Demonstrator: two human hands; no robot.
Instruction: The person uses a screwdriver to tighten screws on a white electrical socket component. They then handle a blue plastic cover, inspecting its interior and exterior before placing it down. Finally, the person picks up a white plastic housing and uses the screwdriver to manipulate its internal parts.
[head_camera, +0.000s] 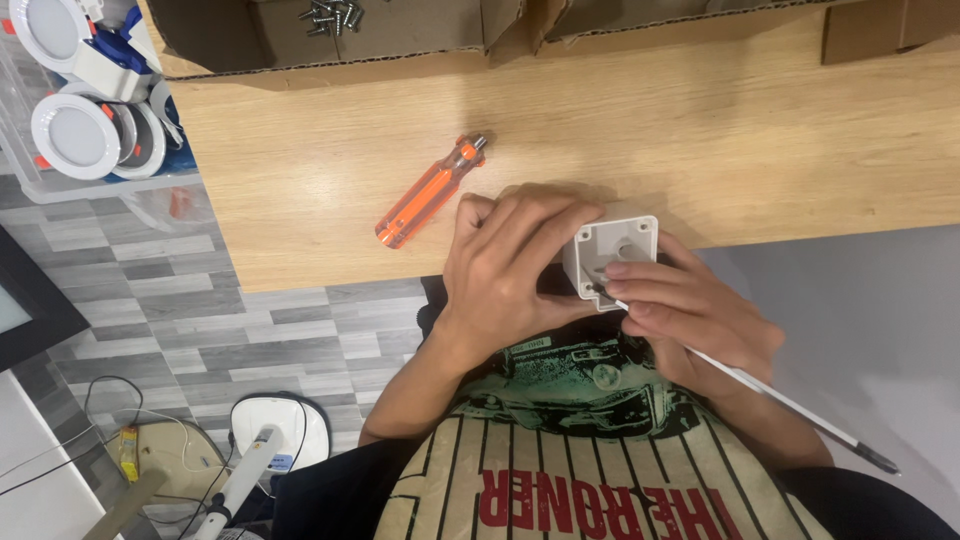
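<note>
My left hand (505, 262) grips a small white square plastic box (612, 252) from its left side, at the near edge of the wooden table (600, 130). The box's open side faces up and shows a round hole inside. My right hand (685, 315) pinches a thin white wire (780, 400) with a dark end and presses its tip against the box's near wall. The wire trails off to the lower right. An orange screwdriver (428, 193) with a clear handle lies on the table, left of my hands, untouched.
A cardboard box (330, 35) at the table's far edge holds several loose screws (333, 14). A clear bin (90, 150) with round white lamp fittings stands at the left. On the tiled floor below lie cables and a white device (280, 430).
</note>
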